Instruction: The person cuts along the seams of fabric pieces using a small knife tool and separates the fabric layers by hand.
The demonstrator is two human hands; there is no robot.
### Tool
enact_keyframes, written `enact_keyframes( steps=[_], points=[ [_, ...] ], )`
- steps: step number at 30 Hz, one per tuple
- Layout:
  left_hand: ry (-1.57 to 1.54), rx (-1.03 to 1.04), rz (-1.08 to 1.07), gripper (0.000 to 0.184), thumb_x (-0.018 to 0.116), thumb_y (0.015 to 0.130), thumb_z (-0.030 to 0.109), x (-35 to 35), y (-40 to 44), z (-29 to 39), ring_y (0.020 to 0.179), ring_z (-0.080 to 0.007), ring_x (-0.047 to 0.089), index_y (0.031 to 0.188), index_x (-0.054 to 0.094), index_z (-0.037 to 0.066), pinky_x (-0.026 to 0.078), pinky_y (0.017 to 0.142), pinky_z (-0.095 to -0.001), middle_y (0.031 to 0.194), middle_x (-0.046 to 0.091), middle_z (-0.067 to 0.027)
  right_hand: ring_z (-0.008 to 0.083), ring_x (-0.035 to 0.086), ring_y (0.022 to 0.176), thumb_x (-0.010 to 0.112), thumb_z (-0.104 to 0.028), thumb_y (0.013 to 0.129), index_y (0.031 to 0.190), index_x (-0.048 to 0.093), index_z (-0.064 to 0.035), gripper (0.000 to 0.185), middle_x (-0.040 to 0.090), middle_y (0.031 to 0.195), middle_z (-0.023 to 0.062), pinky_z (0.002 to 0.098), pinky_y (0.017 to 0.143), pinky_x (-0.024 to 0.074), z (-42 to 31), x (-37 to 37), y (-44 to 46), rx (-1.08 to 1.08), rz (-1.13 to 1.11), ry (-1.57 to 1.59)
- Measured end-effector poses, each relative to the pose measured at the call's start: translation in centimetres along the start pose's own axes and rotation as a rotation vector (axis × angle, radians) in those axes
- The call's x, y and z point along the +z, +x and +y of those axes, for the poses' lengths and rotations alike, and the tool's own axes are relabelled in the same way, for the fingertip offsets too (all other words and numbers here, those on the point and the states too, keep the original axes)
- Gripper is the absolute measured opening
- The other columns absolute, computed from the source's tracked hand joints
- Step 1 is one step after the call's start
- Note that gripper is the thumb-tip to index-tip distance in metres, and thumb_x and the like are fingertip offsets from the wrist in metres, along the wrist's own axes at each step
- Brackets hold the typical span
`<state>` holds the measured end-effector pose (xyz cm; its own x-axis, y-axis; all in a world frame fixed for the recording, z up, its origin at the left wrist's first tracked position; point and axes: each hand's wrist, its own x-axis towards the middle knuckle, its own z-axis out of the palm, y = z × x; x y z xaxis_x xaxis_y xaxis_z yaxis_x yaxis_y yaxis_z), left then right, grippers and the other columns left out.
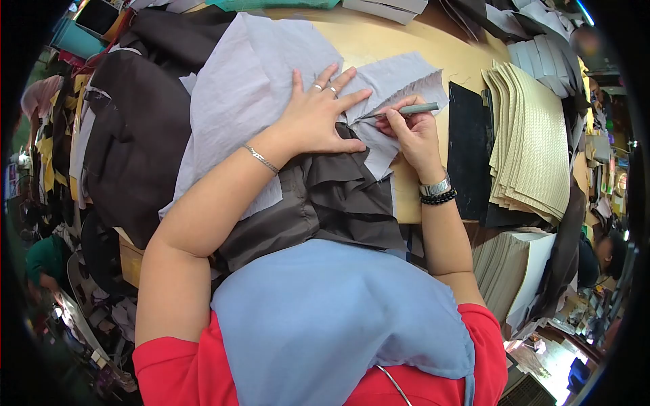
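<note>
My left hand lies flat with its fingers spread, pressing on pale grey cloth. Its thumb rests over the top of a dark brown fabric piece, which drapes toward my lap. In my right hand is a slim grey-handled pointed tool, held like a pen; I cannot tell its exact kind. Its thin tip points left, to where the pale and dark cloths meet just below my left fingers. A frayed pale flap spreads beyond the tool.
Beneath the cloth is a yellowish table. Right of my hand are a black flat panel and a stack of textured cream sheets. A dark fabric heap lies left. Another person in a green sleeve is at far left.
</note>
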<state>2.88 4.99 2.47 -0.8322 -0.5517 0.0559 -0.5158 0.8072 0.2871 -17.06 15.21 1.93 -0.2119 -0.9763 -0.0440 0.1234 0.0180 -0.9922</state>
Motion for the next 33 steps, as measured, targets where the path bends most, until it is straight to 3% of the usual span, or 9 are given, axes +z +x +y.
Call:
enact_keyframes(
  steps=[7,16,22,25,28,31,33],
  points=[
    [-0.011,0.010,0.028,0.095,0.067,0.068,0.076,0.2,-0.1,-0.1,0.151,-0.0376,0.018,0.150,0.044,0.031,0.010,0.106,-0.0812,0.163,0.027,-0.0124,0.0126,0.069,0.086,0.063,-0.007,0.097,0.102,0.052,-0.0014,0.013,0.070,0.097,0.0101,0.0248,0.077,0.0572,-0.9,0.2,0.5,0.049,-0.056,-0.054],
    [-0.005,0.014,-0.007,0.101,0.070,0.065,0.077,-0.1,0.0,-0.1,0.151,-0.0379,0.017,0.151,0.042,0.031,0.012,0.106,-0.0811,0.163,0.025,-0.0116,0.0086,0.066,0.081,0.063,-0.017,0.098,0.100,0.056,-0.0079,0.012,0.072,0.094,0.0081,0.0194,0.067,0.0503,-1.9,-0.4,1.8,0.266,-0.152,-0.094],
    [0.003,0.030,0.009,0.102,0.071,0.064,0.077,0.2,0.0,-0.3,0.151,-0.0382,0.017,0.151,0.042,0.031,0.012,0.105,-0.0814,0.163,0.025,-0.0115,0.0076,0.066,0.078,0.064,-0.015,0.097,0.098,0.056,-0.0082,0.010,0.072,0.094,0.0077,0.0187,0.068,0.0522,-2.5,-0.5,1.8,0.306,-0.147,-0.042],
    [0.000,0.034,0.011,0.102,0.071,0.063,0.076,0.1,-0.1,-0.3,0.151,-0.0383,0.017,0.150,0.043,0.031,0.012,0.105,-0.0815,0.163,0.025,-0.0117,0.0094,0.067,0.079,0.063,-0.014,0.097,0.098,0.055,-0.0089,0.009,0.071,0.092,0.0071,0.0206,0.071,0.0543,-2.1,-1.0,1.9,0.303,-0.167,0.005],
    [-0.005,0.037,0.012,0.102,0.070,0.063,0.077,0.0,0.0,-0.2,0.151,-0.0381,0.018,0.150,0.044,0.031,0.012,0.105,-0.0818,0.163,0.026,-0.0127,0.0112,0.067,0.080,0.061,-0.013,0.097,0.098,0.053,-0.0092,0.008,0.070,0.094,0.0075,0.0266,0.076,0.0585,-2.0,-1.8,1.5,0.318,-0.292,0.322],
    [-0.007,0.042,0.034,0.101,0.068,0.063,0.079,0.2,0.0,-0.3,0.150,-0.0378,0.020,0.150,0.044,0.032,0.010,0.104,-0.0823,0.162,0.028,-0.0141,0.0113,0.067,0.080,0.059,-0.012,0.098,0.100,0.051,-0.0093,0.008,0.068,0.097,0.0082,0.0314,0.077,0.0616,-0.9,-1.4,0.9,0.219,-0.246,0.414],
    [-0.002,0.047,0.037,0.102,0.068,0.063,0.080,0.3,0.0,-0.3,0.150,-0.0378,0.020,0.150,0.044,0.032,0.011,0.104,-0.0823,0.162,0.028,-0.0142,0.0110,0.067,0.081,0.059,-0.011,0.099,0.101,0.050,-0.0091,0.010,0.068,0.099,0.0086,0.0309,0.075,0.0624,-0.8,-1.0,0.7,0.182,-0.126,0.255]
  ],
)
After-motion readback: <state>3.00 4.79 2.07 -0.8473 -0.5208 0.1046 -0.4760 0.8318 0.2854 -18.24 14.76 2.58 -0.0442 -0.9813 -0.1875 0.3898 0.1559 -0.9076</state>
